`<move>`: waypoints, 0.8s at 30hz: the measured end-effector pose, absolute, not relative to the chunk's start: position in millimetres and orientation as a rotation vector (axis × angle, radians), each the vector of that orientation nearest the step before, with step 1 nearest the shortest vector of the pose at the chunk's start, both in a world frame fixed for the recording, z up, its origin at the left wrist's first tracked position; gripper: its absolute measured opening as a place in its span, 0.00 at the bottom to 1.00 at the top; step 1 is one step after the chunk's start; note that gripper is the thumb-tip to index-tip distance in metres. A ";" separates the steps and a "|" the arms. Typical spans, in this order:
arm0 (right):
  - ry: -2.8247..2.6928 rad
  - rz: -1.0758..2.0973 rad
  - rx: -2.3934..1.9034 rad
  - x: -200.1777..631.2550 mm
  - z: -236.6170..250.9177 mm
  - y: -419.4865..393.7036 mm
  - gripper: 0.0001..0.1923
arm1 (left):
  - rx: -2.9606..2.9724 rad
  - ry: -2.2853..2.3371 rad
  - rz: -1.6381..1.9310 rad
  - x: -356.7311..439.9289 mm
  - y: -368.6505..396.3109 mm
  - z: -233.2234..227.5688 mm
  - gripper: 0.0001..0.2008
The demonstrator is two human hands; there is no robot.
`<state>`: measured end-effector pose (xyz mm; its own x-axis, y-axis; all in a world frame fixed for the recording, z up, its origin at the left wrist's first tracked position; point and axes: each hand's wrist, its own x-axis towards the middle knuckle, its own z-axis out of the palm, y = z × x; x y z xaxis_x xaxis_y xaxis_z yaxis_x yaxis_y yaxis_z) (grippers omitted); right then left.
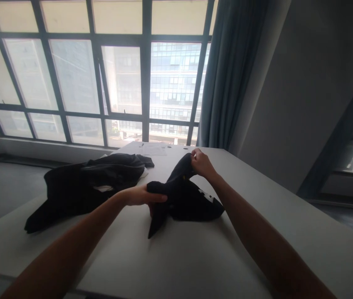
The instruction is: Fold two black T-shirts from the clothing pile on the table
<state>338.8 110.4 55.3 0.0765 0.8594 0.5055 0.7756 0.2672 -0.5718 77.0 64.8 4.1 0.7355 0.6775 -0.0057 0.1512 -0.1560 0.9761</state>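
Just left of the held garment point(187, 201) lie dark clothes point(70, 187).

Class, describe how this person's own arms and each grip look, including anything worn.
The left forearm and right forearm are bare, tapering towards the wrist, with no sleeve, watch or bracelet in view. The left grip and right grip are ungloved human hands. The soft picture leaves small rings or fine markings uncertain.
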 end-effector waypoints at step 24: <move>-2.523 0.353 -1.840 311.6 -1.3 197.8 0.38 | 1.496 1.295 2.364 -16.7 136.7 3.3 0.20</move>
<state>311.6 197.8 -1.3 -0.3143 0.9401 -0.1321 0.9403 0.2891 -0.1797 -16.7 136.7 3.3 -0.5275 0.4524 0.7191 0.3623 -0.6458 0.6721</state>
